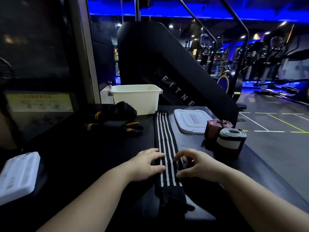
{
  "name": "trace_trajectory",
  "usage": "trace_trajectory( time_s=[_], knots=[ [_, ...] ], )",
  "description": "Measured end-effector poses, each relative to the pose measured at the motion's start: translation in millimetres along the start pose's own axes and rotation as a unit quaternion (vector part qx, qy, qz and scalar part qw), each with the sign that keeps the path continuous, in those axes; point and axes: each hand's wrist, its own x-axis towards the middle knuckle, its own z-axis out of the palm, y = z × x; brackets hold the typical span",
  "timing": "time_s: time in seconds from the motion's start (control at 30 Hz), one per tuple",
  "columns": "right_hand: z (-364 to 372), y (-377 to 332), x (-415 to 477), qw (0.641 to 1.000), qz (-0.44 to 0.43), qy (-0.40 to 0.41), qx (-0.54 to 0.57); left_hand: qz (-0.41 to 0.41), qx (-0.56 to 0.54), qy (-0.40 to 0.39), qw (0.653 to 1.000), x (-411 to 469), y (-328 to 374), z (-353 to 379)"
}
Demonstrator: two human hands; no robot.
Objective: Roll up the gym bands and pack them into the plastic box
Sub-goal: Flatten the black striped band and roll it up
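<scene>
At the near edge of the desk (103,156) lies the end of the long black-and-white striped elastic band (164,141): roll from there, tight and square. Your left hand (147,164) presses it flat-fingered; your right hand (199,164) curls its fingers at the band's edge, grip unclear. The white plastic box (136,97) stands at the far edge.

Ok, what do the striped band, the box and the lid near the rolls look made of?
Striped band: seemingly woven stretch fabric, matte; it lies limp with ribbed stripes. Box: white plastic, smooth, slightly translucent moulded walls. Lid: probably the same plastic, with a faint sheen and a moulded recess.
</scene>
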Motion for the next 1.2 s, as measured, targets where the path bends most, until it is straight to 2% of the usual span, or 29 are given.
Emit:
trace_trajectory(
  time_s=[0.23, 0.33, 0.43, 0.67, 0.83, 0.9, 1.03, 1.13, 1.2],
  knots=[
    [18.8, -3.8, -37.4, 0.996, -0.059, 0.028, 0.061, 0.054, -0.006, 0.068, 0.996, -34.3, 2.4, 13.4],
    [24.0, -3.1, -49.9, 0.995, -0.084, 0.048, 0.039, 0.093, -0.035, 0.085, 0.992, -42.8, 4.9, 16.2],
    [26.6, -2.9, -61.6, 0.993, -0.109, 0.042, 0.018, 0.096, -0.094, 0.088, 0.987, -49.5, 5.9, 18.8],
    [35.0, -4.4, -78.6, 0.987, -0.158, 0.034, 0.018, 0.092, -0.133, 0.065, 0.985, -61.1, 7.2, 21.9],
    [47.6, -6.5, -75.8, 0.978, -0.177, 0.107, -0.006, 0.094, -0.143, 0.061, 0.983, -65.3, 7.6, 22.7],
    [49.4, -6.7, -74.2, 0.977, -0.164, 0.132, 0.014, 0.099, -0.143, 0.033, 0.984, -67.3, 4.8, 21.1],
    [50.7, -9.8, -73.8, 0.981, -0.144, 0.127, 0.039, 0.102, -0.154, -0.044, 0.982, -75.5, 7.0, 15.3],
    [52.5, -9.4, -72.0, 0.985, -0.127, 0.111, 0.033, 0.086, -0.183, -0.06, 0.977, -78.5, 11.8, 13.7],
    [53.2, -10.7, -71.2, 0.986, -0.126, 0.105, 0.027, 0.074, -0.198, -0.041, 0.977, -77.9, 14.7, 15.7]
  ],
)
